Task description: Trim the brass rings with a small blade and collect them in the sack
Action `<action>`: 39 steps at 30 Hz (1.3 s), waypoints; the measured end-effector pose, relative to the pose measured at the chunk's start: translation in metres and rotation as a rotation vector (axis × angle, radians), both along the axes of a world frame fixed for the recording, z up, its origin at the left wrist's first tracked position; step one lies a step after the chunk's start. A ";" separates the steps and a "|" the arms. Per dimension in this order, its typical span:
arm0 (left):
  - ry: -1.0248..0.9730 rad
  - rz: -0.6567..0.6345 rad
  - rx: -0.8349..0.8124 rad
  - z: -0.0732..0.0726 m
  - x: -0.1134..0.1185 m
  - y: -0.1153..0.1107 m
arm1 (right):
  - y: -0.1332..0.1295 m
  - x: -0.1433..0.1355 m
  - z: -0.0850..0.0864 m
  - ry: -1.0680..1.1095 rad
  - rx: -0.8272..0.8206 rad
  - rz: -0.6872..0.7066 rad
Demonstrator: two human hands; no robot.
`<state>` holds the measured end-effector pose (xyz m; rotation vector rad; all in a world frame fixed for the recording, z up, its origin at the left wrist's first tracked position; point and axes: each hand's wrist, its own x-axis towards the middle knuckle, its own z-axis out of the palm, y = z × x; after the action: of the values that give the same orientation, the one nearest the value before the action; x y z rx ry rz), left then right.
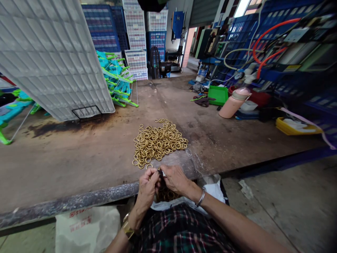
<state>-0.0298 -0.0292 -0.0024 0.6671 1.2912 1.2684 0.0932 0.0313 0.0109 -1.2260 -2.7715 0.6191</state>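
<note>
My left hand (148,185) and my right hand (176,178) meet at the table's near edge, fingertips pinched together around a small dark piece (160,173). What exactly it is, I cannot make out; fingers cover much of it. Just beyond them a heap of brass-coloured rings (158,142) is spread on the brown table (110,154), with a few loose ones at its near side. Below my hands, more rings (167,194) lie in a white bag or cloth (214,189) at my lap, partly hidden by the hands.
A tall pale ribbed panel (65,59) leans at the left, near turquoise-and-green plastic frames (117,82). On the right stand a pink bottle (233,104), a green tray (218,95) and a yellow tray (297,127). Stacked crates (135,35) rise behind. A printed white sack (88,228) hangs below the table edge.
</note>
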 end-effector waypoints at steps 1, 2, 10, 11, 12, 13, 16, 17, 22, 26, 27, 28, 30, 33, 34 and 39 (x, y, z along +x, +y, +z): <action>-0.007 0.002 0.001 0.000 0.000 0.000 | -0.001 -0.001 0.001 -0.005 -0.003 -0.003; -0.011 0.002 0.000 -0.001 -0.001 0.000 | -0.001 -0.002 0.001 -0.010 -0.008 -0.009; -0.070 -0.195 0.004 0.025 0.008 -0.017 | 0.017 0.002 0.002 -0.153 -0.005 -0.157; -0.105 -0.269 -0.009 0.029 0.011 -0.021 | 0.020 0.004 0.002 -0.164 0.012 -0.179; -0.146 -0.326 -0.044 0.030 0.014 -0.025 | 0.023 0.005 0.002 -0.165 0.031 -0.190; -0.192 -0.355 -0.103 0.029 0.016 -0.029 | 0.025 0.005 0.002 -0.154 0.046 -0.188; -0.324 -0.321 -0.326 0.014 0.017 -0.035 | 0.021 -0.003 0.000 -0.086 0.044 -0.127; -0.375 -0.291 -0.384 0.007 0.016 -0.037 | 0.018 -0.007 -0.001 -0.063 0.039 -0.111; -0.603 -0.113 -0.596 -0.020 0.013 -0.038 | 0.005 -0.036 -0.009 0.003 0.081 -0.149; -0.620 0.001 -0.613 -0.027 0.024 -0.034 | 0.004 -0.049 -0.012 -0.027 0.113 -0.171; -0.620 0.020 -0.609 -0.027 0.028 -0.033 | 0.004 -0.050 -0.012 -0.029 0.115 -0.178; -0.621 0.031 -0.601 -0.028 0.031 -0.032 | 0.004 -0.050 -0.012 -0.025 0.115 -0.183; -0.621 0.023 -0.568 -0.028 0.037 -0.030 | 0.005 -0.048 -0.012 -0.009 0.106 -0.186; -0.588 -0.022 -0.488 -0.028 0.043 -0.029 | 0.005 -0.043 -0.013 0.017 0.096 -0.177; -0.573 -0.037 -0.462 -0.027 0.044 -0.029 | 0.005 -0.041 -0.014 0.027 0.094 -0.172; -0.500 -0.090 -0.363 -0.023 0.048 -0.031 | 0.006 -0.025 -0.019 0.211 0.045 -0.182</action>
<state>0.0185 -0.0597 -0.0257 0.1312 1.0198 1.0058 0.0684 0.0370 -0.0084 -1.3025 -2.4569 0.6269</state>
